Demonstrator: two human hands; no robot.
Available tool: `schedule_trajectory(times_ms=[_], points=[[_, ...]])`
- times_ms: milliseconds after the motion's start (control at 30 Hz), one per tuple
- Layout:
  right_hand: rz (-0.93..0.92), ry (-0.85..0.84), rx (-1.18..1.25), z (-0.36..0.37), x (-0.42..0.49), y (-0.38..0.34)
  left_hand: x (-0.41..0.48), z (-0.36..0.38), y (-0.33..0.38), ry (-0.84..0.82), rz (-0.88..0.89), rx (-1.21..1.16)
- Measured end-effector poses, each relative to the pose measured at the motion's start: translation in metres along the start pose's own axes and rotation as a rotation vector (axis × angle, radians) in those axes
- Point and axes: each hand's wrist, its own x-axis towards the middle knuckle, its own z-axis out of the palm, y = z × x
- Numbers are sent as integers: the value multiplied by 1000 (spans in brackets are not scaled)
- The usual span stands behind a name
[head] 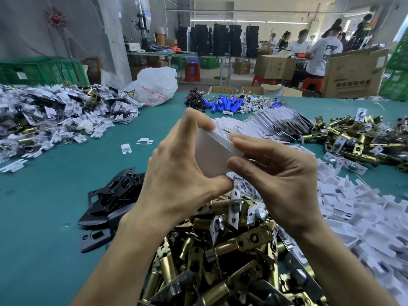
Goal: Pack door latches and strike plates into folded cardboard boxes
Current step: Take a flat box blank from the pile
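While it's held up between them, the white box (212,152) is gripped by the left hand (176,173) and right hand (281,184), fingers curled on its ends. Brass latches (220,250) sit right under both wrists, and black plates (110,195) lie just left of the left hand.

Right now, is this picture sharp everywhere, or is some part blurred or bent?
Head view: the small white cardboard box, left hand and right hand are sharp; the green plastic crate at the left edge looks smeared and warped.
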Motion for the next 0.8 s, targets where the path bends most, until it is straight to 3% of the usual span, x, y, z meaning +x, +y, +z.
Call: schedule_trajectory(times_ms=[233,433,633,800], points=[[-7,63,-24,2,-2,4,-2,2,-1,-53,22,103],[34,1,54,1,-1,4,-1,0,1,-84,14,129],[-21,-40,-39,5,-2,8,2,-3,0,-93,1,208],[108,-62,70,6,-3,5,1,-2,0,-55,-29,176]])
